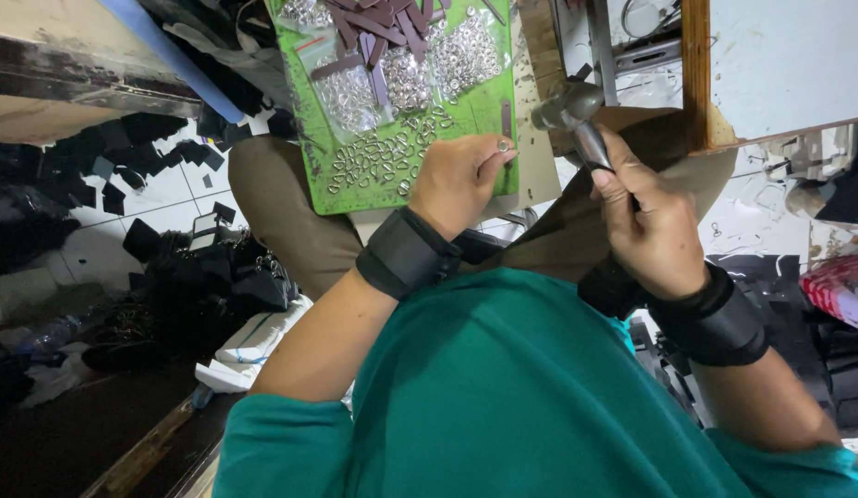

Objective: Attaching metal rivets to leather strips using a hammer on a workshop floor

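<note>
1. The left hand (458,180) pinched a small metal ring (504,145) at the green cutting mat's (329,138) right edge, upper centre of frame.
2. The right hand (652,226) was clenched around a hammer (577,115), its head just right of the ring.
3. A good strike probably needed the ring held flat, fingertips clear.

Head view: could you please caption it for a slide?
Right hand grips a hammer; left hand pinches a small metal ring over a green mat.

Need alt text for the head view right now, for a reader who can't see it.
Seen from above, the right hand grips a hammer while the left hand pinches a small metal ring beside a green cutting mat strewn with metal rings and dark leather strips.
</note>
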